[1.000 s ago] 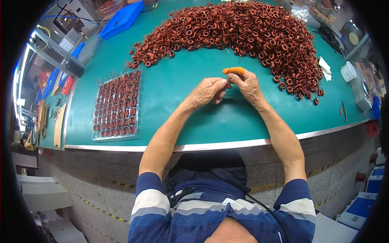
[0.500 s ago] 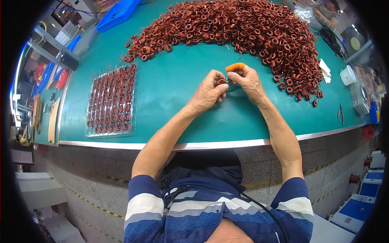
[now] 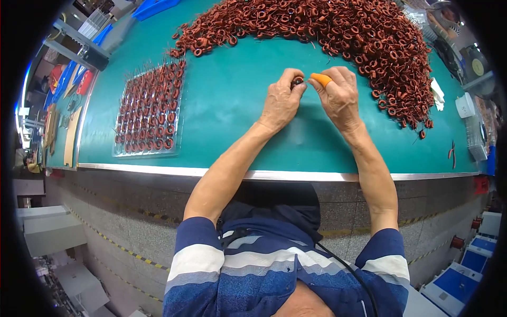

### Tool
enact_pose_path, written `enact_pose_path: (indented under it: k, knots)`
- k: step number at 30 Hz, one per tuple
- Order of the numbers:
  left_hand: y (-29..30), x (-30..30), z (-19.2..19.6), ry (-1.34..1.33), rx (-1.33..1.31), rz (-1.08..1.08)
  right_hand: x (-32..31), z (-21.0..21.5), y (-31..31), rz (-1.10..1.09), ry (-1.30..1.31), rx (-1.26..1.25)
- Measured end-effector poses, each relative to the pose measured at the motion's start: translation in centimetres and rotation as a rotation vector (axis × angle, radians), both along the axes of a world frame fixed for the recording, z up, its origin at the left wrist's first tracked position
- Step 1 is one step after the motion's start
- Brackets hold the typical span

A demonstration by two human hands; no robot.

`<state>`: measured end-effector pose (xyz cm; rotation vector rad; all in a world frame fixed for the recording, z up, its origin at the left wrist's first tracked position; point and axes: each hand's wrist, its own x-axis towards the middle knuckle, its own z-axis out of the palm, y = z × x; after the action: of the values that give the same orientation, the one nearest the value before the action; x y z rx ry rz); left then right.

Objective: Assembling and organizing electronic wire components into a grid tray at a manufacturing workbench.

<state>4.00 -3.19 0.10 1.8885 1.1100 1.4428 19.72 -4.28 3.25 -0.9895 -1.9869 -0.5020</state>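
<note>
Over the middle of the green table, my left hand (image 3: 281, 103) pinches a small reddish-brown ring coil (image 3: 297, 81) between thumb and fingertips. Close beside it on the right, my right hand (image 3: 342, 100) is closed, its fingers curled inward. An orange finger cover (image 3: 321, 80) sits on one of its digits, pointing at the coil. Whether a wire lead lies in the right fingertips is too small to make out. To the left rests a clear plastic tray (image 3: 178, 127), filled with rows of similar coils whose wire leads stick up.
A large heap of loose ring coils (image 3: 317, 21) curves across the table's far side and down the right. Small red-handled pliers (image 3: 452, 154) lie near the right front edge. A white container (image 3: 465, 105) and a blue bin (image 3: 153, 8) stand farther off.
Both hands have moved slightly away from me, and the right hand has turned and drawn a little apart from the left. The view has shifted; the left hand still holds the coil.
</note>
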Motion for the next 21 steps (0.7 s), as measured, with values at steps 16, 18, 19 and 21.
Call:
enact_pose_path:
  k: [16, 18, 19, 21]
  knots:
    - [-0.9, -1.1, 2.0, -0.502, -0.551, -0.448, -0.2, -0.8, 1.1, 0.320, 1.058, -0.985]
    - [-0.9, -0.9, 2.0, -0.565, -0.577, -0.488, 0.5, -1.2, 1.5, 0.379, 1.124, -1.053]
    - [-0.9, -0.9, 1.7, -0.621, -0.612, -0.519, 0.8, -1.5, 1.7, 0.435, 1.211, -1.169]
    - [-0.9, -0.8, 1.4, -0.602, -0.621, -0.532, 1.3, -2.7, 1.9, 0.489, 1.338, -1.294]
